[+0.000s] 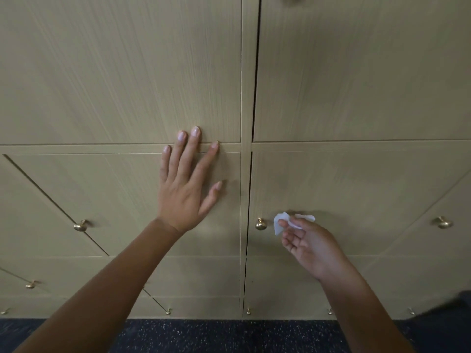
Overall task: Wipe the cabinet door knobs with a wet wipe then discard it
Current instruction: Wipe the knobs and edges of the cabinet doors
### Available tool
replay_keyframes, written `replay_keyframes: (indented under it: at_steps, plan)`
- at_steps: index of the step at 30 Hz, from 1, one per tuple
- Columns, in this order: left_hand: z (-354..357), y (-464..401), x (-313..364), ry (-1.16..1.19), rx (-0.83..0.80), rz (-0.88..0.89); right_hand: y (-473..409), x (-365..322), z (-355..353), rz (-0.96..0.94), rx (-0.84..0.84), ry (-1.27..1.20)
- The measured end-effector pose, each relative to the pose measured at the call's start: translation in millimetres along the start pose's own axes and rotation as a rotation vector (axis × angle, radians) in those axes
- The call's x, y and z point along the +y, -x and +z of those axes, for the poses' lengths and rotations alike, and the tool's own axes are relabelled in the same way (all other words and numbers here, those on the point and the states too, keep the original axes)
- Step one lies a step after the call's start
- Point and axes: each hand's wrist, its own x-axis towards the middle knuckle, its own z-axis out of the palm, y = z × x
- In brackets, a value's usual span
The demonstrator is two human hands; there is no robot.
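A light wooden cabinet (356,85) with several doors fills the view. My left hand (187,189) lies flat with spread fingers on a middle-row door, left of the vertical divider. My right hand (307,240) pinches a small white wet wipe (281,221) between thumb and fingertips. The wipe hangs just right of a brass knob (261,224) on the adjacent door, a small gap apart from it. Other brass knobs sit at the left (80,226) and at the right (443,222).
Smaller brass knobs line the lower doors, such as one (31,284) at the left and one (248,311) near the floor. Dark speckled carpet (229,337) runs along the cabinet's base. A dark shape (453,309) sits at the lower right.
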Motion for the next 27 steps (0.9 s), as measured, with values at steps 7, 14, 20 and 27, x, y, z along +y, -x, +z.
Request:
replay_keyframes:
  at_steps: [7,14,20,27]
  plan:
    - [-27,24,11,0.175,-0.068,-0.050,21,7,-8,-0.041,0.011,0.000]
    - [-61,44,19,0.325,-0.134,-0.080,61,17,-8,-0.077,0.074,0.005]
    - [-94,66,33,0.418,-0.228,-0.204,101,21,-9,-0.171,0.130,0.124]
    - [-126,88,63,0.584,-0.414,-0.332,161,30,-25,-0.255,0.178,0.153]
